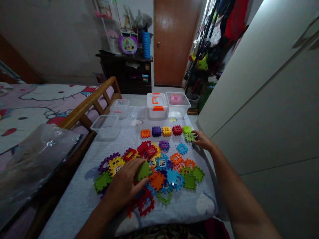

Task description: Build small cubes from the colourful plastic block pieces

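Note:
My left hand [128, 179] is closed around a green square building piece [144, 171] with toothed edges, above a loose pile of similar pieces. My right hand [203, 140] grips the edge of a green window piece [189, 137], which rests against a light green piece [186, 129] at the right end of a row. Along that row stand stacks of one colour each: red [177, 130], yellow [166, 131] and purple [157, 131], with an orange piece [145, 133] at the left end. Just under my left hand's fingertips lies an orange piece [157, 181].
Behind the row stand a clear lidded box [157, 111] with orange latches and an open clear tub [178, 108] holding something pink. More clear containers [106, 127] line the back left. A wooden bed rail [87, 104] borders the left, a white cabinet [269, 109] the right.

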`<state>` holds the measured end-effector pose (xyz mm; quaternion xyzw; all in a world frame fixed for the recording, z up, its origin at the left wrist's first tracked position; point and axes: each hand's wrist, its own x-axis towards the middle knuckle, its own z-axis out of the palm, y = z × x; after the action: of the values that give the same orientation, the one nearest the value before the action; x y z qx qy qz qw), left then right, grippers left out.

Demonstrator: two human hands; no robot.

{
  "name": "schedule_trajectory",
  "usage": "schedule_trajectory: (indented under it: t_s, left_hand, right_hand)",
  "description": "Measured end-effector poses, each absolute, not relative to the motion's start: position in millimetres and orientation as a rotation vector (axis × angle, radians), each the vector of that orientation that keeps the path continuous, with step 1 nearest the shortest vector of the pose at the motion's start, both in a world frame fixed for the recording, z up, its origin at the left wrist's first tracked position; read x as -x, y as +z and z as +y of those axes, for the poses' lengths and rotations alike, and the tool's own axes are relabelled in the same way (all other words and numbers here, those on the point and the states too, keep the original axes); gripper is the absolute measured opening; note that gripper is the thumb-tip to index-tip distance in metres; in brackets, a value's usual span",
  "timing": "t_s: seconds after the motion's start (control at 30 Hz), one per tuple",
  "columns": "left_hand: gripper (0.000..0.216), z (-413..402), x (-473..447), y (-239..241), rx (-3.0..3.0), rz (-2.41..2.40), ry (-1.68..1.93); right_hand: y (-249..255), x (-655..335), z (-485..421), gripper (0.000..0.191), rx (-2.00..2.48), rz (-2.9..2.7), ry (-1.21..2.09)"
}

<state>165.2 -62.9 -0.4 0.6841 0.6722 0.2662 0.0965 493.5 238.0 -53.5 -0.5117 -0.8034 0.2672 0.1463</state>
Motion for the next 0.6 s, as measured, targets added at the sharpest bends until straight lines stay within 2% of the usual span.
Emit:
schedule_trajectory:
  t_s: [0.37, 0.6]
  left_hand:
    - [0.048, -60.5, -162.8, -6.9, -2.008, 1.964, 0.825]
    - [0.047, -49.4, -176.6, 12.3, -1.996, 1.858, 0.842]
  right_hand:
    - [-40.2, -492.5, 225.9, 0.055, 1.416, -2.274, 0.851]
    - [-0.2, -443.5, 152.6, 0.042, 1.0, -2.439, 1.01]
